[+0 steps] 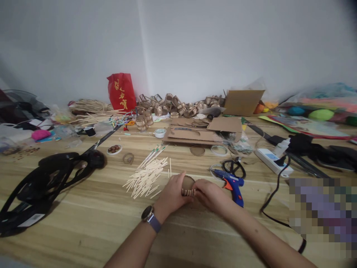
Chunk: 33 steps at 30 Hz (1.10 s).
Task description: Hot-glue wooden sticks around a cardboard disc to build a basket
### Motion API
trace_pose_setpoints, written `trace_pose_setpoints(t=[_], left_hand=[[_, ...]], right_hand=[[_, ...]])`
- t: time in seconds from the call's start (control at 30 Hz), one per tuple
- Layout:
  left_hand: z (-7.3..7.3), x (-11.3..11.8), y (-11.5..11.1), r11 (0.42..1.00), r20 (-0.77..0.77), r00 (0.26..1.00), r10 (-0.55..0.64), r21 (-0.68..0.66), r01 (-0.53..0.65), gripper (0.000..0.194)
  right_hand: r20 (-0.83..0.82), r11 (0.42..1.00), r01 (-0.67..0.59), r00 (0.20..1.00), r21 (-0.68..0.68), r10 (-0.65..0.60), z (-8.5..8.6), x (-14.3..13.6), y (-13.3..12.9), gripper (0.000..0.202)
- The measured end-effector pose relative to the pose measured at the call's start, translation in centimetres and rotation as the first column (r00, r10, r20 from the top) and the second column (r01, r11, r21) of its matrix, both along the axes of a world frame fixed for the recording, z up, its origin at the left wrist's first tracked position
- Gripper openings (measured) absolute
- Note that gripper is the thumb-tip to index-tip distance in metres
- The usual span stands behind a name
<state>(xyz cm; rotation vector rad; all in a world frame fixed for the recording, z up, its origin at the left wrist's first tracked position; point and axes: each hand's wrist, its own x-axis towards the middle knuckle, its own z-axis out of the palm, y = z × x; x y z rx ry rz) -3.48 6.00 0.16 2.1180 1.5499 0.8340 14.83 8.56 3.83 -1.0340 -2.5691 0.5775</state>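
Just in front of me is a small round basket (189, 184) of brown cardboard, with short wooden sticks standing along its near edge. My left hand (173, 191) is closed around its left side, thumb along the near face. At the right side, my right hand (208, 191) pinches the edge by the sticks; its fingertips are partly hidden. To the left of my left hand lies a loose pile of short wooden sticks (149, 175). A blue hot glue gun (232, 182) with an orange trigger rests right of my right hand, nozzle pointing left.
A white power strip (273, 162) with a black cable (275, 195) is at the right. Cardboard sheets (192, 136) lie farther back, before many finished stick baskets (181, 106). A black strapped device (50, 182) occupies the left. A red bag (121, 91) stands near the wall.
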Motion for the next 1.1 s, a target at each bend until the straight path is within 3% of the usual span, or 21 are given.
trace_pose_setpoints(t=[0.27, 0.43, 0.53, 0.73, 0.9, 1.1], left_hand=[[0.2, 0.1, 0.1, 1.000, 0.015, 1.000, -0.005, -0.013, 0.005, 0.086], [-0.1, 0.0, 0.1, 1.000, 0.053, 0.999, 0.008, -0.023, -0.007, 0.085], [-0.4, -0.1, 0.1, 1.000, 0.072, 0.997, 0.000, -0.010, 0.001, 0.083], [-0.2, 0.0, 0.1, 1.000, 0.089, 0.996, -0.010, -0.009, 0.011, 0.079], [-0.2, 0.0, 0.4, 1.000, 0.088, 0.996, -0.018, 0.015, 0.017, 0.079], [-0.3, -0.1, 0.5, 0.999, 0.068, 0.997, -0.024, 0.032, 0.021, 0.078]], right_hand=[[-0.018, 0.996, -0.069, 0.997, 0.056, 0.070, -0.1, 0.2, 0.4, 0.015], [0.115, 0.980, -0.093, 0.991, 0.175, 0.073, -0.3, 0.5, 0.6, 0.015], [0.189, 0.938, -0.122, 0.980, 0.324, 0.062, -1.0, 0.6, 0.7, 0.015], [0.236, 0.791, -0.165, 0.971, 0.590, 0.026, -1.8, 0.4, 0.6, 0.012], [0.220, 0.719, -0.174, 0.975, 0.673, 0.030, -1.6, 0.3, 0.3, 0.012], [0.213, 0.705, -0.173, 0.977, 0.688, 0.032, -1.8, 0.2, 0.3, 0.013]])
